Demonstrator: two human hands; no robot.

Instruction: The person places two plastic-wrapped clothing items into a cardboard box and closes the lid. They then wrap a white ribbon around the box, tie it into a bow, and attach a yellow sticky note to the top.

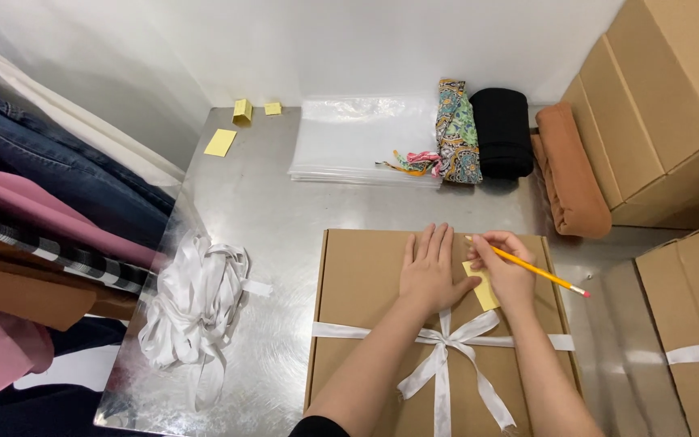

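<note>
**A:** The yellow sticky note (pixel 485 290) lies on the lid of the flat cardboard box (pixel 357 275), just above the white ribbon bow (pixel 445 340), and both hands are on it. The left hand (pixel 429 271) lies flat and spread, palm down on the lid, with its thumb reaching to the note's left edge. It pins rather than grasps.

**B:** And the right hand (pixel 505 271)?

**A:** Its fingers are closed around a yellow pencil (pixel 540 271), tip down by the note's upper corner, eraser end pointing out to the right.

**B:** How would the note handle?

**A:** Very light and limp, by the look of it; thin paper that would curl or slide under a pencil tip unless held down. An edge or corner is the place to press, clear of the writing area. The box looks stiff and gives a firm backing, though the ribbon makes a ridge just below.

**B:** What else is on the metal table (pixel 269 210)?

**A:** A heap of loose white ribbon (pixel 196 307) to the left, more yellow notes (pixel 221 142) at the far corner, a stack of clear plastic bags (pixel 362 142), folded fabrics (pixel 499 133) behind the box, and more cartons (pixel 665 105) to the right.
</note>
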